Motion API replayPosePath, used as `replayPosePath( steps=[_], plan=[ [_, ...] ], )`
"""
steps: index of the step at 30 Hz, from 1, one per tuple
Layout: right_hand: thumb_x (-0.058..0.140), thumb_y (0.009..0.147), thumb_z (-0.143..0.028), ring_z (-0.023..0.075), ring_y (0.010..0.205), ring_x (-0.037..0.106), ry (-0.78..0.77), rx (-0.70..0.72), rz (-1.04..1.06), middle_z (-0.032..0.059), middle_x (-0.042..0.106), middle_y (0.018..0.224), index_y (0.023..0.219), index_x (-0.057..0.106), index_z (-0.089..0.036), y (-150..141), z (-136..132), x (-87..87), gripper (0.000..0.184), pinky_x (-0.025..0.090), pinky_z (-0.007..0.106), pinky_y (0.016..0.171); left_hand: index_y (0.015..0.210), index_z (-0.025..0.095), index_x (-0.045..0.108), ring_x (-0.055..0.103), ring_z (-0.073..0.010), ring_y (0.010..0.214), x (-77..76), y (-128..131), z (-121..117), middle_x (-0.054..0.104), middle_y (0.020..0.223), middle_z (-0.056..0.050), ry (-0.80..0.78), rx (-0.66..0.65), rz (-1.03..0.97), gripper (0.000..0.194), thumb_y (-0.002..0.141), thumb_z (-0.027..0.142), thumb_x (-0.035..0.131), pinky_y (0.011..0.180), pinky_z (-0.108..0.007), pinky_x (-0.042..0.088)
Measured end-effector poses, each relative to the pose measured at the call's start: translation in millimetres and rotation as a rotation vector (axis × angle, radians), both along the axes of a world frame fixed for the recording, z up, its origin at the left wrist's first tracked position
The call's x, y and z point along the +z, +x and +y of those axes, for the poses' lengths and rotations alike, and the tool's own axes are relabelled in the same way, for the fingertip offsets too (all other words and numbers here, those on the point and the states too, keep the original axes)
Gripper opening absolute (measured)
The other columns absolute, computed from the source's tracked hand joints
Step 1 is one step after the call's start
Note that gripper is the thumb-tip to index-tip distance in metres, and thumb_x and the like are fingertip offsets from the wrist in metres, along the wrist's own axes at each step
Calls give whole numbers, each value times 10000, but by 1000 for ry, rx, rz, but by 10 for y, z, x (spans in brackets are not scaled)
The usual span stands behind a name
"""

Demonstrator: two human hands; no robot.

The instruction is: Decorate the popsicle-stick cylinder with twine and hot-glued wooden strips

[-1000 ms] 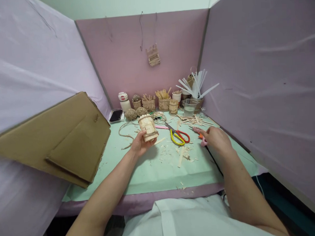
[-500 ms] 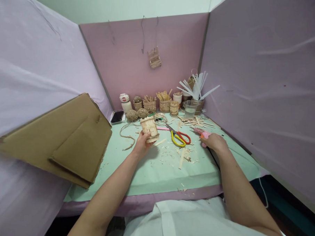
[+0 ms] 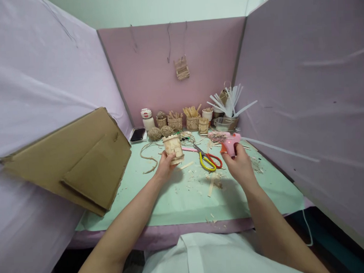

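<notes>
My left hand [image 3: 166, 164] is closed round a small pale wooden pot [image 3: 173, 149] with a notched rim, held slightly tilted above the table. In my right hand [image 3: 240, 162] is a pink glue gun [image 3: 230, 145], its nozzle end pointing left and a long white glue stick [image 3: 280, 149] sticking out of its back. Between the hands lie scissors [image 3: 208, 160] with one yellow and one red handle. Wood shavings and a flat strip [image 3: 211, 185] are scattered in front of them.
Along the back stand a white bottle [image 3: 148, 119], small baskets of sticks [image 3: 192, 122], twine balls [image 3: 154, 133] and a tub with white glue sticks [image 3: 226, 122]. A phone [image 3: 137, 135] lies back left. A large cardboard piece [image 3: 80, 161] leans at left. A little wooden basket [image 3: 182, 68] hangs behind.
My right hand has lifted the glue gun off the right side of the table and brought it up and left, nearer the pot. The left hand holds the pot almost still.
</notes>
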State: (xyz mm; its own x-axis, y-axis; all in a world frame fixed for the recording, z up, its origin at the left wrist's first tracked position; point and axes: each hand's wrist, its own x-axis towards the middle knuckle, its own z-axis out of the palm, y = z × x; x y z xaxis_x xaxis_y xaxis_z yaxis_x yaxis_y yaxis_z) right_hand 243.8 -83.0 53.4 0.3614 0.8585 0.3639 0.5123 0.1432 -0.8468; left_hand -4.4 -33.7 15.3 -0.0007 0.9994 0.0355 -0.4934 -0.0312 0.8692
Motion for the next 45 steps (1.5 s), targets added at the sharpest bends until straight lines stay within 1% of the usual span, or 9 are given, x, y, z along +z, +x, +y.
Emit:
replayPosePath(
  steps=[3, 5, 9, 14, 19, 27, 31, 39, 45],
  plan=[
    [688, 692, -448, 215, 738, 583, -86, 244, 264, 19, 620, 838, 913, 529, -237, -115, -74, 18, 345, 491, 355, 633, 1084, 219, 533, 688, -201, 938, -10, -2, 4, 690, 1080, -53, 10, -1, -6, 471, 687, 286, 779, 876, -370, 530],
    [733, 668, -463, 212, 753, 614, -98, 341, 412, 15, 634, 889, 963, 513, -242, -176, -109, 21, 429, 517, 347, 601, 1080, 220, 532, 686, -204, 948, -17, -1, 6, 690, 1077, -55, 13, 2, -11, 469, 687, 283, 780, 885, -375, 525],
    [760, 676, -472, 174, 709, 619, -54, 405, 479, 39, 681, 934, 1045, 519, -220, -285, -177, 35, 508, 494, 293, 565, 1084, 231, 526, 686, -203, 949, -23, 2, 8, 691, 1080, -52, 14, -9, -18, 477, 684, 288, 780, 883, -372, 523],
    [637, 801, -544, 151, 701, 613, -73, 495, 501, 90, 714, 1012, 1013, 569, -197, -401, -258, 46, 413, 460, 271, 574, 1084, 226, 539, 686, -193, 944, -23, 13, 8, 702, 1076, -43, 13, 1, -26, 497, 656, 265, 789, 875, -346, 525],
    [607, 840, -509, 150, 691, 610, -29, 510, 403, 82, 716, 1060, 1028, 572, -207, -469, -280, -9, 357, 472, 293, 611, 1074, 211, 555, 688, -197, 938, -37, 13, 23, 710, 1044, -46, 17, -23, -51, 485, 648, 238, 786, 903, -361, 508],
    [540, 895, -535, 179, 701, 606, -30, 511, 284, 39, 681, 811, 1043, 630, -197, -452, -293, -45, 380, 482, 310, 660, 1078, 178, 604, 681, -192, 937, -11, -11, 26, 715, 1025, -56, -40, -90, -109, 406, 695, 237, 725, 916, -349, 496],
    [542, 898, -522, 176, 694, 594, -9, 506, 276, 27, 664, 792, 1082, 635, -199, -447, -308, -41, 382, 478, 314, 674, 1070, 173, 613, 681, -196, 942, -1, -9, 3, 715, 1027, -66, -45, -108, -111, 381, 710, 243, 715, 930, -355, 494],
    [527, 877, -495, 186, 685, 578, -32, 486, 191, 21, 616, 736, 972, 604, -192, -509, -360, -19, 326, 466, 330, 665, 1100, 164, 627, 679, -199, 979, -5, -5, -3, 716, 1086, -77, -21, -132, -102, 425, 693, 239, 721, 947, -356, 487],
    [504, 891, -487, 197, 688, 581, -68, 483, 96, 22, 618, 722, 943, 581, -198, -576, -367, -61, 303, 459, 332, 661, 1117, 211, 600, 681, -205, 1013, -83, 19, 61, 723, 1064, -44, 57, -88, -61, 504, 646, 229, 779, 946, -358, 491]
  ],
)
